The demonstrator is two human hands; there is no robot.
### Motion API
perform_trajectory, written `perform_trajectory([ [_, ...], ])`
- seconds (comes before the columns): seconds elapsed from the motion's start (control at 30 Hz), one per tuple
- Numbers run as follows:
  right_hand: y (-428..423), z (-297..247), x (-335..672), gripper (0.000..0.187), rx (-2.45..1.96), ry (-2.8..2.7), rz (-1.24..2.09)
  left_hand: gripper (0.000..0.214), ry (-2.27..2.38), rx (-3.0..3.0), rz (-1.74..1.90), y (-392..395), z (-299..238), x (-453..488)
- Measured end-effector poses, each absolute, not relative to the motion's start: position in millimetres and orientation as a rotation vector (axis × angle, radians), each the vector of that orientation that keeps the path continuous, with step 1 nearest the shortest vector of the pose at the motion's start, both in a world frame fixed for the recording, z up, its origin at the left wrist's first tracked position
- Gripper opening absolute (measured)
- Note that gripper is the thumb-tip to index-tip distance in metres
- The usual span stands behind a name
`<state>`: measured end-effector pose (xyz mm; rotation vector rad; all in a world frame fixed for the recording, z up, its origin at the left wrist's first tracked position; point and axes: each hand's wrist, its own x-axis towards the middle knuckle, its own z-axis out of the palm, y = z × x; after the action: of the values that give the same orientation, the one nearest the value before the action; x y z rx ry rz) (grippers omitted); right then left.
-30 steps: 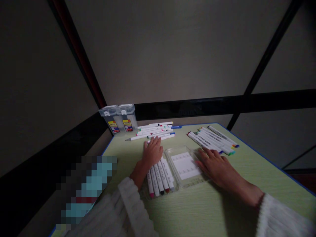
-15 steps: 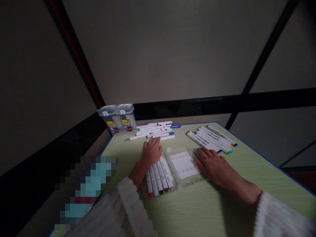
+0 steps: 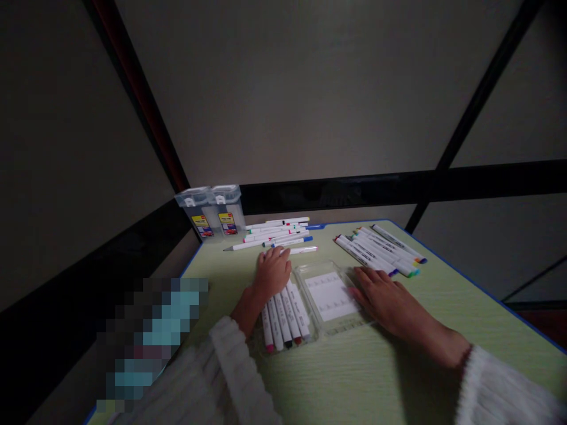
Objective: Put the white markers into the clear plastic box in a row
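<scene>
In the middle of the pale green surface (image 3: 354, 378) lies an opened clear case (image 3: 343, 326). Its left half holds five white markers (image 3: 283, 319) side by side; its right half holds a printed paper card (image 3: 330, 294). The left hand (image 3: 271, 273) lies flat, fingers together, on the markers' far ends. The right hand (image 3: 385, 298) rests palm down, fingers loosely spread, on the case's right edge. A single marker (image 3: 303, 250) lies just past the left fingertips; whether they touch it I cannot tell. Beyond are a heap of markers (image 3: 279, 231) and, to the right, a row of markers (image 3: 381, 251). Two clear boxes (image 3: 212, 212) stand at the far left corner, before a dark rail (image 3: 398, 183) and a plain wall (image 3: 310, 88).
</scene>
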<state>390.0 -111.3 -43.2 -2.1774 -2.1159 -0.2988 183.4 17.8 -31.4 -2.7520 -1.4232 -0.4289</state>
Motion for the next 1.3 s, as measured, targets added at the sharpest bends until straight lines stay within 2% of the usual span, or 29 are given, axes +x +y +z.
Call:
perform_trajectory([
  [1.3, -111.8, -44.3, 391.7, 0.045, -2.125, -2.127, -0.311, 0.040, -1.414, -2.748, -0.373, 13.6, -27.8, 183.0],
])
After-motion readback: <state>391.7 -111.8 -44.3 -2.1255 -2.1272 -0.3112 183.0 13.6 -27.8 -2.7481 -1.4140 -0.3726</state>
